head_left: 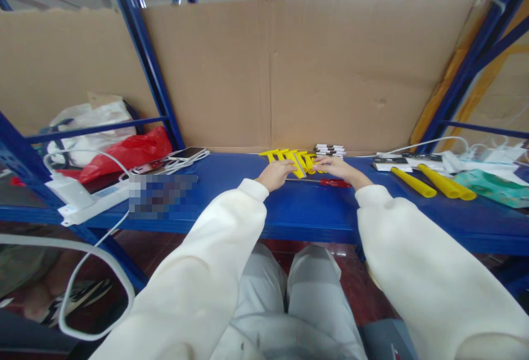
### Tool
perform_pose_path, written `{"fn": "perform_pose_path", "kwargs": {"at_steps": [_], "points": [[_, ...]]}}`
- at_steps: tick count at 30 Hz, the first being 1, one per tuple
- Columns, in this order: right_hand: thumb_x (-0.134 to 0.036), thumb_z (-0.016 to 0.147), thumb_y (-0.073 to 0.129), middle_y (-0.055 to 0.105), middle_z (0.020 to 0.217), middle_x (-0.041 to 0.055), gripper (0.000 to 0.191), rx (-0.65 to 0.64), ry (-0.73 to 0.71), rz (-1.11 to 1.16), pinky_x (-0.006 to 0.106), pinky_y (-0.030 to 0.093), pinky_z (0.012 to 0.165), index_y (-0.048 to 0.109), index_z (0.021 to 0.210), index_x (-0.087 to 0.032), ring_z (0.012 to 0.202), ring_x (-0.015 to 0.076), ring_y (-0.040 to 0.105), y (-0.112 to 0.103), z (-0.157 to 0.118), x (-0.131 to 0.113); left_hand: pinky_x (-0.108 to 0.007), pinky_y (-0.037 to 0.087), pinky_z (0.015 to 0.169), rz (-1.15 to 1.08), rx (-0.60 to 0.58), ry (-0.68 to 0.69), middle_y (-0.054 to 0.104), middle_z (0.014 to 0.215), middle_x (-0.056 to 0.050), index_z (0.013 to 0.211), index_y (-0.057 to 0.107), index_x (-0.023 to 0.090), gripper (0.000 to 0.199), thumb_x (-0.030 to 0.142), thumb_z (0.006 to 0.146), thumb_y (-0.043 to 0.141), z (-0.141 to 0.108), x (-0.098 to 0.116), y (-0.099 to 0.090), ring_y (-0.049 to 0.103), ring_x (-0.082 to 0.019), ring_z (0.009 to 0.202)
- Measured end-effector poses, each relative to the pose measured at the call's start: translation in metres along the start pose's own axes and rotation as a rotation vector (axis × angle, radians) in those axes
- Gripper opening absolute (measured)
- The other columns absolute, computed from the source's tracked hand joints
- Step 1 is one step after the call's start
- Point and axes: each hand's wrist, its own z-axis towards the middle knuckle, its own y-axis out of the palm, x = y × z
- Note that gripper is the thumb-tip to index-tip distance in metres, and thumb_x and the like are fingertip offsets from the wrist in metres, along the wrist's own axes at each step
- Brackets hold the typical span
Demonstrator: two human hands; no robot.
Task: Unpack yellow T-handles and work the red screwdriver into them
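Facing a wide cardboard panel (pixel 227 73), set upright along the far edge of the blue desk (pixel 231 183), probably to stop things from slipping off behind. Passing to a crumpled red plastic bag (pixel 128 154) at the left, apparently pushed aside so as not to crowd the middle. Meeting a green packet (pixel 500 189) at the right, then a white power strip (pixel 97 205) at the left, perhaps placed there for the sake of the cords. Finding yellow tubes (pixel 440 181) on the right, well apart from the hands, likely parked within reach. Coming to a row of yellow pieces (pixel 283 154) in the middle, just far of the hands, aligned alike, seemingly for order. Spotting a red-handled tool (pixel 335 183) lying crosswise, just near of the right hand (pixel 330 167). Seeing small white-and-black packets (pixel 329 149) stacked far of that hand. Pinching, apparently, one yellow piece with a grey strip (pixel 298 167) in the left hand (pixel 276 175). Bending the right fingers beside the same piece; cannot tell whether gripping or merely touching. Holding it slanted between both hands, right of the left fingertips, presumably for steadiness.
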Motion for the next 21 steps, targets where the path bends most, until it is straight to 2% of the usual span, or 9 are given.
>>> {"fn": "perform_pose_path", "kwargs": {"at_steps": [5,10,15,17,21], "points": [[-0.051,0.064,0.081,0.073,0.124,0.0076,0.029,-0.207,-0.092,0.150,0.042,0.041,0.111,0.080,0.069,-0.023,0.118,0.0281,0.063,0.009,-0.007,-0.014,-0.040,0.052,0.103,0.025,0.004,0.038,0.070,0.133,-0.013,0.118,0.076,0.021,0.040,0.004,0.092,0.050,0.002,0.003,0.003,0.068,-0.025,0.121],[-0.046,0.060,0.081,0.076,0.109,0.0069,0.025,-0.200,-0.067,0.216,0.041,0.042,0.108,0.077,0.065,-0.022,0.109,0.0262,0.066,0.010,-0.008,-0.013,-0.040,0.052,0.103,0.034,0.015,0.038,0.069,0.134,-0.014,0.118,0.076,0.021,0.042,0.004,0.091,0.049,0.002,0.001,0.003,0.068,-0.025,0.121],[-0.038,0.062,0.079,0.077,0.091,0.0049,0.019,-0.014,0.079,0.316,0.036,0.050,0.093,0.076,0.068,-0.020,0.095,0.0225,0.067,0.001,-0.004,-0.004,-0.040,0.052,0.104,0.047,0.027,0.023,0.069,0.134,-0.014,0.118,0.076,0.019,0.040,0.006,0.092,0.048,0.001,-0.001,0.003,0.067,-0.025,0.122],[-0.034,0.063,0.080,0.076,0.086,0.0056,0.018,0.108,0.168,0.353,0.032,0.051,0.082,0.075,0.071,-0.018,0.090,0.0209,0.065,-0.007,-0.003,0.000,-0.040,0.053,0.103,0.060,0.032,0.029,0.070,0.132,-0.014,0.117,0.076,0.019,0.040,0.006,0.092,0.048,0.001,-0.002,0.003,0.068,-0.025,0.120],[-0.024,0.067,0.078,0.071,0.076,0.0046,0.013,0.423,0.383,0.400,0.026,0.045,0.064,0.071,0.072,-0.015,0.078,0.0163,0.060,-0.024,-0.002,0.013,-0.038,0.056,0.099,0.074,0.052,0.051,0.072,0.128,-0.012,0.115,0.077,0.020,0.039,0.005,0.091,0.050,0.001,-0.006,0.005,0.070,-0.023,0.115]]}}
